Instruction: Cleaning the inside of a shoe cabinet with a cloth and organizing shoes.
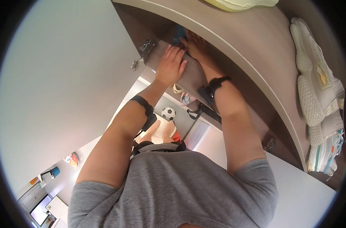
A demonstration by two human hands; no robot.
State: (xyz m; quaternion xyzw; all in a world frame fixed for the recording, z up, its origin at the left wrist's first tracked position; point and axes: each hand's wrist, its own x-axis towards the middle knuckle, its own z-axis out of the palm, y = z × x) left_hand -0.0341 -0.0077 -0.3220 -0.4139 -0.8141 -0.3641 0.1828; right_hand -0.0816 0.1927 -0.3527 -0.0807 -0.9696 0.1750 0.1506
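Observation:
My left hand [170,66] lies palm down, fingers extended, on the front part of a brown cabinet shelf [193,71]. Deeper in the same compartment, my right hand [195,45] reaches in beside a blue item [179,34], which looks like cloth. The right thumb is close to the blue item or touching it; shadow hides whether the fingers grip it. The fingertips of both hands are near each other. Each forearm wears a black strap with a small device.
A large pale door [67,74] with metal hinges [146,47] stands at left, another panel [298,185] at lower right. The upper shelf [247,37] curves overhead, holding knit sneakers [315,79] and a yellowish sole [241,5]. Below are more shoes [187,98] and a soccer ball [169,113].

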